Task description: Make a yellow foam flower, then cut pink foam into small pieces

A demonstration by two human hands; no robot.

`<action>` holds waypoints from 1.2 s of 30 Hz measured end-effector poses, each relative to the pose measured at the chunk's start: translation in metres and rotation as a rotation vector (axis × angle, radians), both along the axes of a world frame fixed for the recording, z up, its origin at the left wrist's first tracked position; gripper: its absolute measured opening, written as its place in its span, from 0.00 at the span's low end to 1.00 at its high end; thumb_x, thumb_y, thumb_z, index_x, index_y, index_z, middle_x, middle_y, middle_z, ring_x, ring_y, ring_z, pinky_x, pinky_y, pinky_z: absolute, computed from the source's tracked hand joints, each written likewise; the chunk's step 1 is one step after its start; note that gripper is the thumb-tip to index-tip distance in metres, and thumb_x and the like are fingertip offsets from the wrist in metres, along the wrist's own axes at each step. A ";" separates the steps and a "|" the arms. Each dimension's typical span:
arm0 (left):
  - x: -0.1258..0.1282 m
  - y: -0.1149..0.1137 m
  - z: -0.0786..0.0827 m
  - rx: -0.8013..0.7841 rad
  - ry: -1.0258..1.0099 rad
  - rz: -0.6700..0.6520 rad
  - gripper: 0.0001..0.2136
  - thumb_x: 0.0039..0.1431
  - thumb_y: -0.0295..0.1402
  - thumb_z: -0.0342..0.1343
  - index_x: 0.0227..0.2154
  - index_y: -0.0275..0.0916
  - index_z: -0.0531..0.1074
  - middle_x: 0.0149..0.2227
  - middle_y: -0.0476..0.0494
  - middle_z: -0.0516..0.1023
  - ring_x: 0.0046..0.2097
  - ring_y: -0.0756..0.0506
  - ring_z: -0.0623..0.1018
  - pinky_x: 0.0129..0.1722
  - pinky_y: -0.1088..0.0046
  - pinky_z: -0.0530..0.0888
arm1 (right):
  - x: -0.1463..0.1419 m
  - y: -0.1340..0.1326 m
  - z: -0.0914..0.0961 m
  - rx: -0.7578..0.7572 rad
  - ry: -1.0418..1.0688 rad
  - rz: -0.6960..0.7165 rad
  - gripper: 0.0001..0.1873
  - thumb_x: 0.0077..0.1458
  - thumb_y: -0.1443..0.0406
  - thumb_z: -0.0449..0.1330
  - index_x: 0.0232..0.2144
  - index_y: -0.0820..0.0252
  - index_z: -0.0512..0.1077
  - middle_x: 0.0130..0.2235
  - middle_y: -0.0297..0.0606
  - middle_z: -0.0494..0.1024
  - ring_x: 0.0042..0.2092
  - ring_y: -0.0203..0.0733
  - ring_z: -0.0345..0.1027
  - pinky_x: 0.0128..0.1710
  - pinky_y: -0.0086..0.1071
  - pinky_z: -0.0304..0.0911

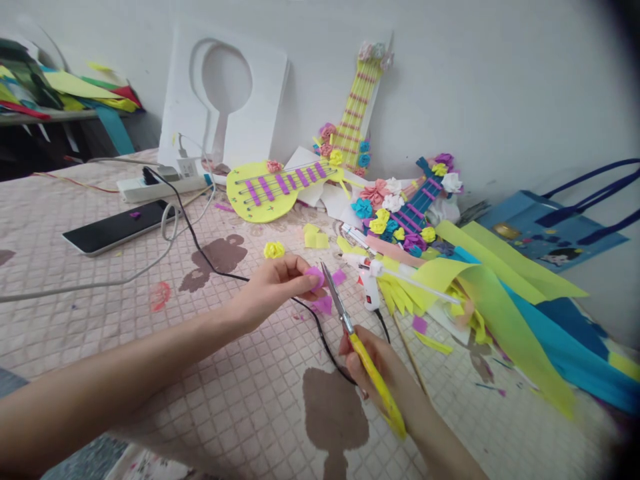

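My left hand [280,287] pinches a small purple paper piece [316,277] between thumb and fingers. My right hand [375,363] is closed around the yellow handles of a pair of scissors [345,317]. The blades point up and away, with their tips beside the purple piece; whether they touch it I cannot tell. Further purple scraps [324,305] lie under and beside the blades. Just beyond my left hand sits a yellow paper flower [274,250]. A white glue gun [371,290] lies on the table to the right of the blades.
Paper guitars, one yellow [265,193] and one blue [413,207], stand at the back. Yellow and blue paper strips [530,313] spread right, near a blue bag [540,227]. A phone [120,227], a power strip [160,187] and cables lie left. A black cord [215,270] runs beneath my left hand.
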State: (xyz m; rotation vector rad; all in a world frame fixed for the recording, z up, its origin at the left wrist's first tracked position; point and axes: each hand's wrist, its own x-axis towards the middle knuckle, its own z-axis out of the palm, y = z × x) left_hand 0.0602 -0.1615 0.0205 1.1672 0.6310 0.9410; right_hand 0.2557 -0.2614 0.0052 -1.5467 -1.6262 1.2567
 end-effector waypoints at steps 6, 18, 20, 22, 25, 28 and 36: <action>0.011 -0.018 -0.011 -0.004 0.095 -0.059 0.11 0.54 0.36 0.60 0.27 0.34 0.67 0.24 0.53 0.68 0.25 0.56 0.68 0.26 0.80 0.67 | -0.006 0.003 -0.001 0.040 0.241 -0.152 0.25 0.47 0.43 0.58 0.32 0.57 0.59 0.23 0.25 0.57 0.21 0.30 0.51 0.20 0.26 0.51; 0.024 -0.039 -0.023 -0.100 0.170 -0.204 0.12 0.52 0.38 0.60 0.27 0.34 0.69 0.26 0.50 0.71 0.28 0.53 0.69 0.30 0.77 0.65 | -0.021 0.000 -0.007 0.101 0.328 -0.298 0.12 0.50 0.59 0.58 0.31 0.56 0.58 0.21 0.22 0.60 0.19 0.29 0.53 0.19 0.25 0.52; 0.024 -0.038 -0.025 -0.099 0.188 -0.201 0.12 0.52 0.38 0.61 0.28 0.34 0.69 0.26 0.50 0.71 0.28 0.53 0.68 0.30 0.77 0.65 | -0.020 0.000 -0.006 0.082 0.324 -0.301 0.12 0.50 0.60 0.59 0.31 0.56 0.58 0.20 0.21 0.59 0.19 0.29 0.52 0.18 0.24 0.52; 0.023 -0.036 -0.028 -0.106 0.207 -0.220 0.12 0.51 0.38 0.61 0.28 0.33 0.69 0.26 0.50 0.70 0.28 0.53 0.68 0.29 0.77 0.65 | -0.018 0.001 -0.005 0.072 0.333 -0.315 0.13 0.49 0.60 0.60 0.31 0.55 0.58 0.21 0.22 0.59 0.19 0.29 0.53 0.18 0.24 0.53; 0.021 -0.034 -0.028 -0.118 0.216 -0.245 0.12 0.51 0.38 0.61 0.28 0.33 0.69 0.24 0.51 0.70 0.27 0.53 0.68 0.30 0.77 0.66 | -0.014 0.001 -0.006 0.077 0.368 -0.324 0.14 0.50 0.58 0.61 0.32 0.55 0.59 0.23 0.23 0.60 0.20 0.29 0.53 0.18 0.24 0.54; 0.019 -0.031 -0.022 -0.118 0.178 -0.167 0.11 0.51 0.38 0.61 0.27 0.34 0.69 0.26 0.50 0.71 0.29 0.53 0.71 0.32 0.76 0.68 | -0.009 0.001 -0.010 0.060 0.396 -0.273 0.15 0.54 0.52 0.57 0.34 0.55 0.59 0.23 0.24 0.59 0.20 0.30 0.52 0.19 0.25 0.55; 0.012 -0.017 -0.010 -0.106 -0.020 0.011 0.10 0.52 0.34 0.62 0.27 0.34 0.67 0.29 0.47 0.77 0.32 0.51 0.77 0.40 0.71 0.73 | -0.002 -0.002 -0.009 0.011 0.165 -0.067 0.22 0.56 0.45 0.50 0.33 0.58 0.62 0.22 0.26 0.58 0.21 0.31 0.54 0.19 0.26 0.55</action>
